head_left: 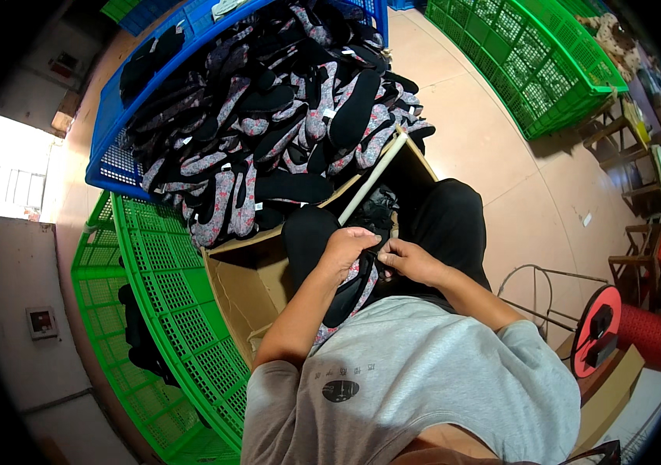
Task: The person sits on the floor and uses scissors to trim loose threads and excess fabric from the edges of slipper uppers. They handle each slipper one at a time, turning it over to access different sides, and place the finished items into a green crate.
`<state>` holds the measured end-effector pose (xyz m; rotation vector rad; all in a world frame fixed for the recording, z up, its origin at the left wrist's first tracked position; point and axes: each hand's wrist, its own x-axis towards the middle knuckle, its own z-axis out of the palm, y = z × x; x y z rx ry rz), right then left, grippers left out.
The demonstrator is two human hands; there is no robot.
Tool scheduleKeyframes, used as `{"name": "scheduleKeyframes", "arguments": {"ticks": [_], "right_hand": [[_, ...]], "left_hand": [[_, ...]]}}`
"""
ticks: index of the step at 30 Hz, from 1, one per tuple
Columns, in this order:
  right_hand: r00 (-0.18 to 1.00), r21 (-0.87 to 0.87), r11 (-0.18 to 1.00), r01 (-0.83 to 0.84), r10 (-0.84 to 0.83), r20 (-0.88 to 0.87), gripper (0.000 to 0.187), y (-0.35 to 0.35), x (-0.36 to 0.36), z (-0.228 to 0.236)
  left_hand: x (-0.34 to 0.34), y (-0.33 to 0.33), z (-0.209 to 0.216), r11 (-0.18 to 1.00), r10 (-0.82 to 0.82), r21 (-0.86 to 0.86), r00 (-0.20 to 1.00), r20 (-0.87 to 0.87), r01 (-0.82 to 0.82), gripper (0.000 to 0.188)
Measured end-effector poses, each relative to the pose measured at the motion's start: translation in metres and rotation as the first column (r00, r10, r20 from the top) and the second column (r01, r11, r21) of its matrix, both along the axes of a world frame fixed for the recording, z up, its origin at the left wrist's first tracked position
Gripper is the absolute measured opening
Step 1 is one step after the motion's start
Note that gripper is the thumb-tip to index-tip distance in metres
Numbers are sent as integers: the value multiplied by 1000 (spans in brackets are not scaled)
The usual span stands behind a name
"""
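Observation:
Over my lap, my left hand [348,248] is closed with thumb and fingers pinched on the edge of a floral cloth shoe [363,291] with black parts. Close beside it, my right hand [411,260] is closed too, its fingers pinching the black edge of the same shoe. The shoe hangs below the hands against my shirt, partly covered by them. Between my knees lies a bunch of black material [377,208], too dark to make out. In front of me a large heap of similar floral and black shoes [292,116] fills a blue basket [110,143].
A cardboard box [241,279] with a pale rod [375,180] across it sits around my knees. Green baskets [179,310] stand on the left, another green basket [524,70] at the far right. A red reel [595,332] and wooden stools [633,252] are on the right.

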<state>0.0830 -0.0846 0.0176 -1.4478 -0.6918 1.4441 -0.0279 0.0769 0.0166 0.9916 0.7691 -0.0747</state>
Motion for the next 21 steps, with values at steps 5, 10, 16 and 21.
{"name": "scheduleKeyframes", "arguments": {"ticks": [5,10,16,21], "right_hand": [[998,-15,1000,22,-23,-65,15,1,-2,-1],[979,-104,992,70,-88,-182,19,3,-4,7],[982,-128,989,69,-90,-169,19,4,-5,14],[987,-121,989,85,-101,-129,19,4,-6,13]], "left_hand": [[1,0,2,1000,6,-9,1000,-4,-6,11],[1,0,-3,1000,13,9,1000,-8,-13,11],[1,0,-8,1000,24,19,1000,-14,-24,10],[1,-1,-4,999,23,38,999,-24,-22,11]]}}
